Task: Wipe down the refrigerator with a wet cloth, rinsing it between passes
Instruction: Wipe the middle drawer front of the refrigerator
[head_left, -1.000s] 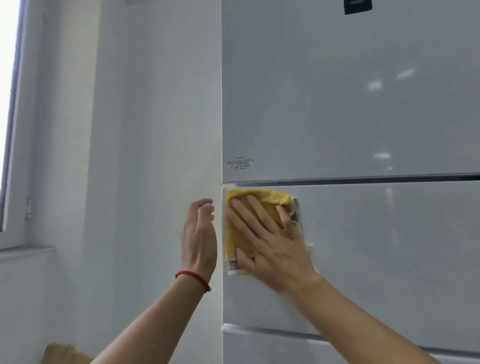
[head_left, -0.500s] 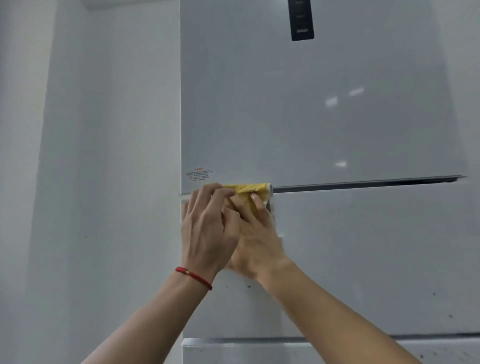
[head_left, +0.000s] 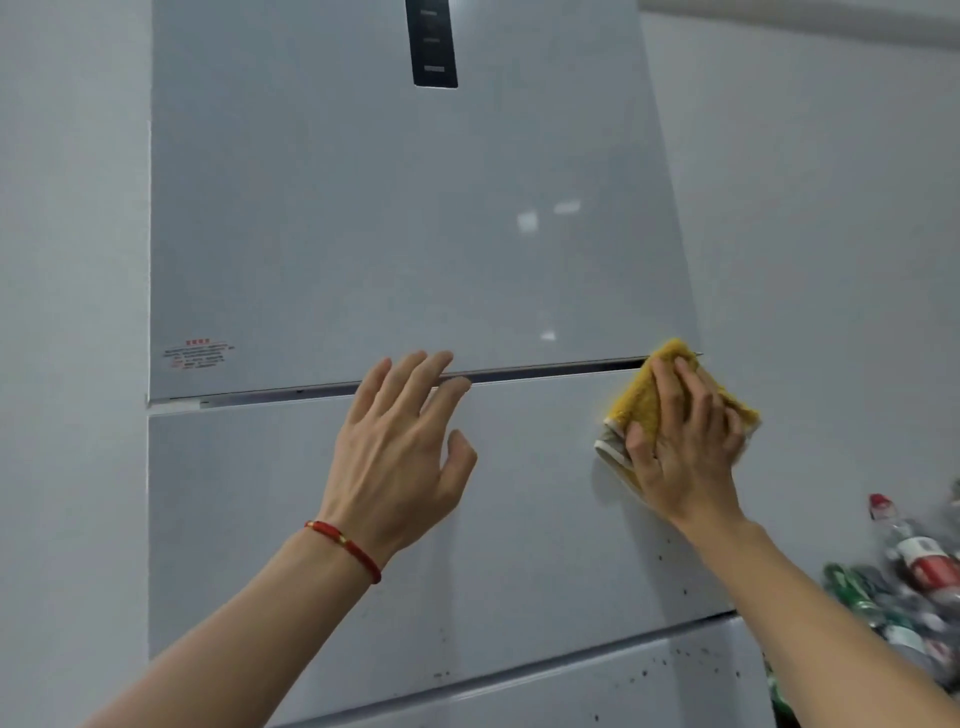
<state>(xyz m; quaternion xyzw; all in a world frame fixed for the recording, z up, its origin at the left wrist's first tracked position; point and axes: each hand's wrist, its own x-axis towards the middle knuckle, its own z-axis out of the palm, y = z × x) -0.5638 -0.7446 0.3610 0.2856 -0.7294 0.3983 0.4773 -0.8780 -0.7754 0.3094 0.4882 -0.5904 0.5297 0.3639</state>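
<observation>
The right hand (head_left: 680, 447) lies flat on a yellow cloth (head_left: 641, 402), fingers spread and straight, pressing it against the refrigerator (head_left: 395, 218) at the right end of the dark gap between the top door and the middle door. The cloth's upper corner reaches the gap; its pale edge shows below the thumb. The left hand (head_left: 400, 452) is open and holds nothing, fingers spread, its fingertips (head_left: 436, 364) at the same gap near the middle of the door. A black control panel (head_left: 432, 44) sits high on the top door, a small red-lettered sticker (head_left: 200, 353) at its lower left corner. A red bracelet (head_left: 345, 548) circles the left wrist. Blurred bottles (head_left: 914, 577) crowd the lower right.
</observation>
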